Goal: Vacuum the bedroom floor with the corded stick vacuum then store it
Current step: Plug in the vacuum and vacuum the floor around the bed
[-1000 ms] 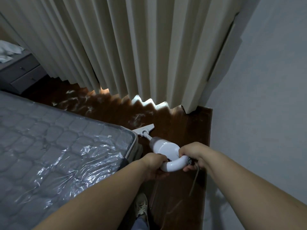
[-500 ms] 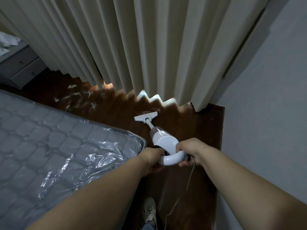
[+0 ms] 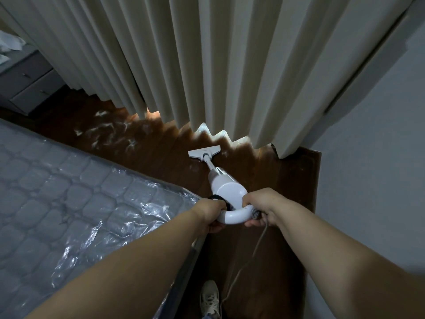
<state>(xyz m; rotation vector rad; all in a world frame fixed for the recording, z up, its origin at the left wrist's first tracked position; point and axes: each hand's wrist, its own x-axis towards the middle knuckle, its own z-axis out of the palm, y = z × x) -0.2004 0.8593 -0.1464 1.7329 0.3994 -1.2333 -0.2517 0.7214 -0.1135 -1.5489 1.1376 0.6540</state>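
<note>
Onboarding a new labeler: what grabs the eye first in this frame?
Both hands, the left hand and the right hand, grip the white looped handle of the stick vacuum at centre, its floor head on the dark wood floor close to the curtain hem. Pale pleated curtains fill the top, with light leaking under them. A plastic-wrapped mattress fills the lower left, and white scraps litter the floor beyond it.

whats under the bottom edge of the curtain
Under the hem of the cream pleated curtain, a lit strip of dark wooden floor and pale flooring shows. Whatever stands behind the fabric is covered.
</note>
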